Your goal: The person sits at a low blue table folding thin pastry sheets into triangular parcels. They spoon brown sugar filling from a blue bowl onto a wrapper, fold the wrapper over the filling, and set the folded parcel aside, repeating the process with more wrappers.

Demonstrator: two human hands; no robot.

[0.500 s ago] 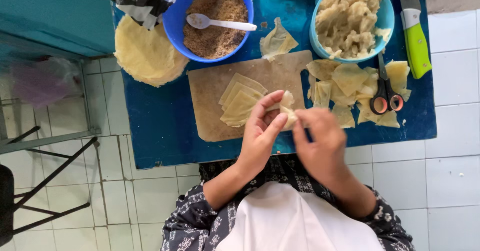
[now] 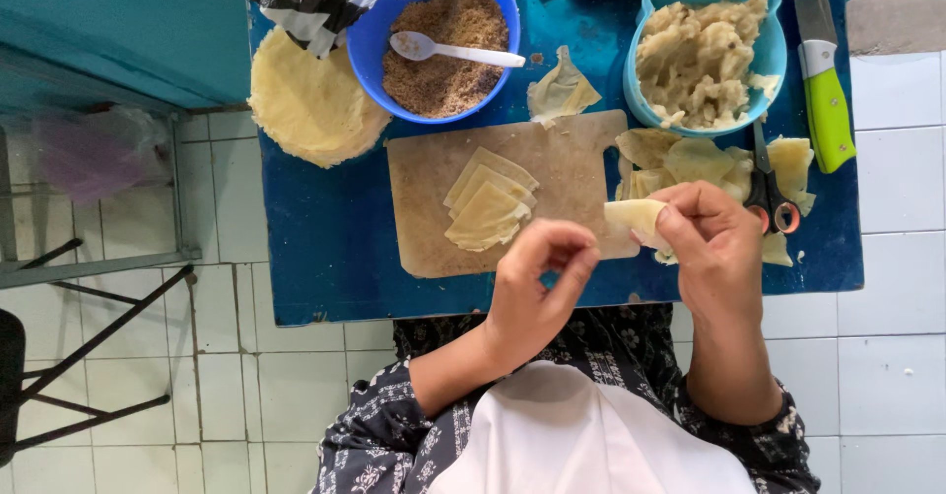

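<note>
While a folded wrapper sits pinched between my right hand's thumb and fingers, just above the board's right edge, my left hand hovers beside it, fingertips curled together and holding nothing. Three wrappers lie stacked on the board. Beyond stand a blue bowl of brown crumbs with a spoon, a tub of mash, scissors and a green-handled knife.

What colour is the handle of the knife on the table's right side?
Bright green with a white collar; the knife shows clearly in the head view.
</note>
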